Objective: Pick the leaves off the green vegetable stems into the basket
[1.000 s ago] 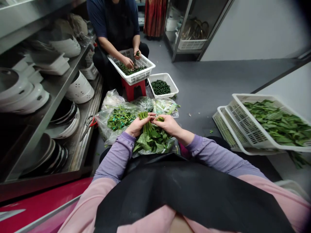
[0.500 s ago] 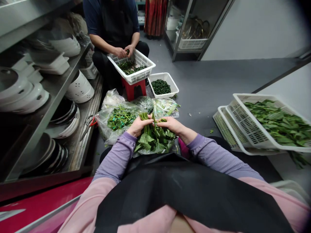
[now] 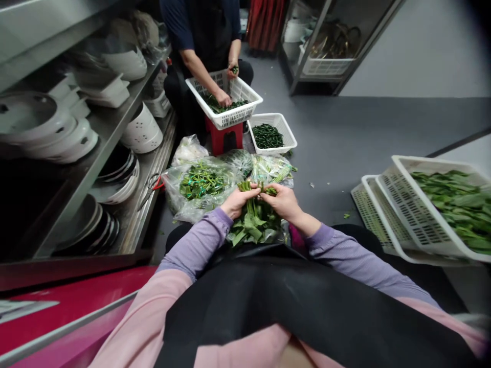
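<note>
Left hand (image 3: 236, 202) gripping, right hand (image 3: 284, 200) pinching leafy green stems (image 3: 251, 225).
The leaves hang just beyond the black apron's (image 3: 284, 286) edge; a crumpled clear plastic bag (image 3: 192, 208) lies near, ahead-left, while grey floor (image 3: 326, 148) spreads rightward to stacked white slatted plastic baskets (image 3: 410, 212).

Pink, purple and black, from neck to knee.
I wear a broad black apron (image 3: 291, 306) down my front, its surface smooth, with a faint sheen and a few soft creases. Under it is my plain pink top (image 3: 240, 352), showing at the chest, where its edges part in a V, and over both upper arms. My left sleeve (image 3: 197, 243) and right sleeve (image 3: 360, 258) are soft purple along the forearms (whether oversleeves or a second layer, I can't tell), lightly wrinkled and ending just short of the wrists. My left hand (image 3: 238, 202) and right hand (image 3: 284, 202) are bare. Dark cloth (image 3: 362, 236) covers my knees.
</note>
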`<state>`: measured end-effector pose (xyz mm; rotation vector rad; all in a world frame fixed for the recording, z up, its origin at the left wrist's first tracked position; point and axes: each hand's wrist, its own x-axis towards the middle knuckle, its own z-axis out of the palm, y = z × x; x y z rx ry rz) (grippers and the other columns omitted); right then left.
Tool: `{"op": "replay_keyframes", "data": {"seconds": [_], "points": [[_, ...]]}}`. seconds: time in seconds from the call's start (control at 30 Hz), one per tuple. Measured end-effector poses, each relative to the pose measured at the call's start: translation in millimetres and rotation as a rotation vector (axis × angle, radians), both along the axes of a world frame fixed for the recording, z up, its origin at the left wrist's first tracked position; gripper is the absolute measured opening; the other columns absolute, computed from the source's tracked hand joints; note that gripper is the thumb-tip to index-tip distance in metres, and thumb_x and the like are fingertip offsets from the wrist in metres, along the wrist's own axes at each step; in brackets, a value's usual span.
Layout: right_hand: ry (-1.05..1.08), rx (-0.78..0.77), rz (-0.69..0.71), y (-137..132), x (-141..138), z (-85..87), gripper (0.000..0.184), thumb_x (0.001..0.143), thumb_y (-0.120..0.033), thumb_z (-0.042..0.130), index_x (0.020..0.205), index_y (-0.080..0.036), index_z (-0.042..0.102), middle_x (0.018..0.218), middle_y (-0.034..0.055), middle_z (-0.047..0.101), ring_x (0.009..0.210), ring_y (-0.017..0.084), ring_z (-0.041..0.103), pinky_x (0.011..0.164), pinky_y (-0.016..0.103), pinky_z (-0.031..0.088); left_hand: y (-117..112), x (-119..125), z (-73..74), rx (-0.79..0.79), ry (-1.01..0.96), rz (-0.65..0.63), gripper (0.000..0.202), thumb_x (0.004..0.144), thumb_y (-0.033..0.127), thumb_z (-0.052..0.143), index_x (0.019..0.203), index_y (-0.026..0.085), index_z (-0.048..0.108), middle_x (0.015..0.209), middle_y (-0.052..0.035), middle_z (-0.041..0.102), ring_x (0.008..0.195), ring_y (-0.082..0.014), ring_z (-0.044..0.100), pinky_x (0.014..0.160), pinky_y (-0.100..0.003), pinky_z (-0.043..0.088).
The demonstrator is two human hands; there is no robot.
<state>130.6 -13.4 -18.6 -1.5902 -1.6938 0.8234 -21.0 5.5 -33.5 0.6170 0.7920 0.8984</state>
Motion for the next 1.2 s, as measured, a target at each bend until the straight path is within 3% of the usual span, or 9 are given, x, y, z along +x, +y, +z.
{"op": "replay_keyframes", "data": {"seconds": [0.2,0.33,0.43,0.57,0.67,0.77,0.93,1.07,1.2], "points": [[0.315,0.024,-0.253,-13,16,-13.2,0.033,0.065,-0.044,0.066,0.082,-0.016,0.063,0.075,0.0036,0.063,0.062,0.013,0.053,0.061,0.026,0.042,5,8,-6.7,-0.001,0.042,0.251,0.033,0.05,0.023,0.077,0.072,0.014,0.055,0.062,-0.0013,0.064,0.059,-0.0137,0.061,0.066,-0.029,0.048],[0.52,0.166,-0.466,2,53,-2.0,0.03,0.065,-0.043,0.065,0.078,-0.016,0.059,0.061,-0.0023,0.054,0.052,0.009,0.045,0.052,0.023,0.038,31,-26,-3.9,-0.059,0.196,0.436,0.019,0.055,0.02,0.068,0.065,0.014,0.053,0.054,0.0008,0.059,0.049,-0.0108,0.054,0.057,-0.027,0.045],[0.651,0.226,-0.591,17,90,20.4,0.031,0.063,-0.044,0.066,0.072,-0.017,0.054,0.052,-0.006,0.044,0.044,0.007,0.038,0.045,0.022,0.033,50,-57,-1.8,0.109,0.494,0.494,0.013,0.056,0.018,0.064,0.057,0.014,0.052,0.045,0.0046,0.05,0.043,-0.0076,0.046,0.051,-0.022,0.04],[0.466,-0.144,-0.267,23,104,48.5,0.031,0.058,-0.041,0.07,0.07,-0.016,0.059,0.049,-0.0039,0.048,0.043,0.008,0.041,0.044,0.022,0.033,49,-61,5.5,0.364,0.702,0.241,0.017,0.056,0.024,0.069,0.065,0.012,0.061,0.044,0.0046,0.048,0.044,-0.0069,0.043,0.048,-0.021,0.035],[0.245,-0.45,0.101,24,75,49.7,0.028,0.057,-0.038,0.071,0.068,-0.013,0.063,0.05,-0.0019,0.052,0.044,0.008,0.043,0.044,0.022,0.031,28,-36,15.2,0.411,0.487,-0.069,0.035,0.063,0.036,0.068,0.087,0.01,0.065,0.049,0.0031,0.051,0.046,-0.0079,0.046,0.05,-0.021,0.037],[0.202,-0.597,0.303,27,37,38.8,0.026,0.057,-0.036,0.072,0.066,-0.013,0.064,0.05,-0.0025,0.053,0.045,0.007,0.043,0.046,0.022,0.032,12,-12,19.8,0.432,0.318,-0.23,0.037,0.066,0.038,0.068,0.09,0.01,0.063,0.051,0.0025,0.052,0.048,-0.008,0.048,0.053,-0.022,0.039],[0.323,-0.729,0.36,28,15,26.2,0.031,0.054,-0.037,0.073,0.07,-0.012,0.065,0.056,-0.0022,0.056,0.051,0.008,0.047,0.054,0.022,0.037,7,-8,13.4,0.341,0.254,-0.191,0.026,0.064,0.033,0.071,0.07,0.012,0.057,0.055,0.0012,0.056,0.049,-0.0086,0.05,0.052,-0.022,0.041],[0.269,-0.653,0.315,23,34,29.5,0.038,0.059,-0.042,0.07,0.083,-0.013,0.067,0.057,-0.0025,0.055,0.051,0.007,0.044,0.053,0.021,0.034,14,-21,13.8,0.324,0.275,-0.123,0.027,0.063,0.033,0.071,0.068,0.012,0.055,0.052,0.0019,0.054,0.049,-0.0088,0.05,0.053,-0.023,0.042],[0.144,-0.484,0.329,15,52,41.0,0.029,0.063,-0.04,0.067,0.075,-0.013,0.068,0.063,0.001,0.06,0.056,0.009,0.047,0.057,0.023,0.036,18,-29,18.3,0.347,0.302,-0.067,0.027,0.062,0.032,0.072,0.068,0.012,0.055,0.051,0.0026,0.053,0.047,-0.0082,0.049,0.051,-0.022,0.041]]}}
